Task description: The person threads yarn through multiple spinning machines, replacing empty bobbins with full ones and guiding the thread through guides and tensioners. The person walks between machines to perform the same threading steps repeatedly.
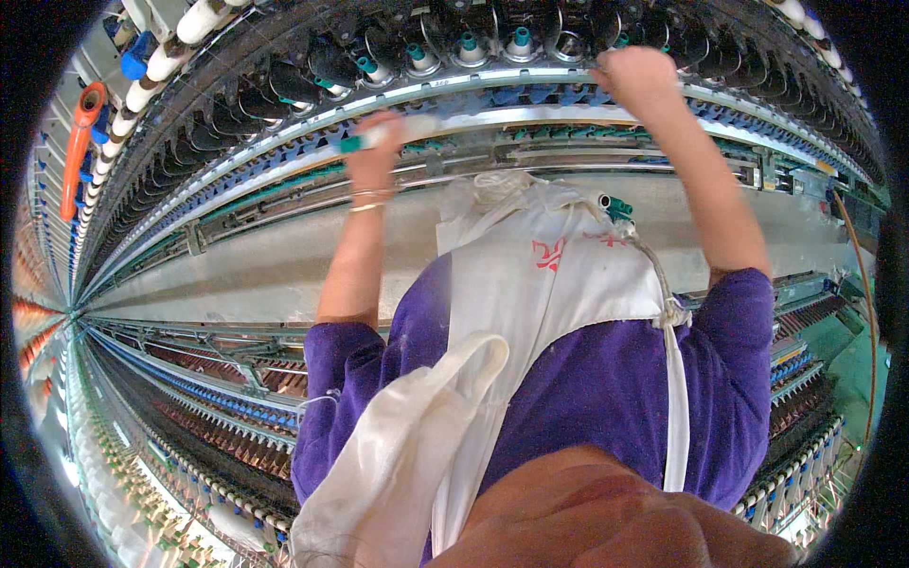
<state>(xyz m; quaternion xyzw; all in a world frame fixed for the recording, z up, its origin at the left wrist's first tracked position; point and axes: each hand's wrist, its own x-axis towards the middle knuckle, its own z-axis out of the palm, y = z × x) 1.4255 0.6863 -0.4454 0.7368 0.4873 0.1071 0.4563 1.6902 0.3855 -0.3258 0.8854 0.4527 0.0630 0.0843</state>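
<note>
My left hand (377,156), smeared by motion, is closed around a bobbin (417,129) of white yarn. The bobbin lies sideways in it, with a teal tube end (350,144) sticking out to the left. Farther off to the right, my right hand (642,78) is raised at the row of spindles with its fingers curled in. What those fingers hold, if anything, is hidden. Just left of the right hand is a spindle place (568,45) showing a metallic ring and no teal top. White bobbins with teal tops, such as one bobbin (468,47), stand along the row.
A long spinning machine curves across the far side, its pale rail (530,78) in front of the spindles. Teal tubes (617,208) poke out of my white apron (568,284). An orange handle-like part (83,151) hangs at left. Another machine row (237,407) runs behind me.
</note>
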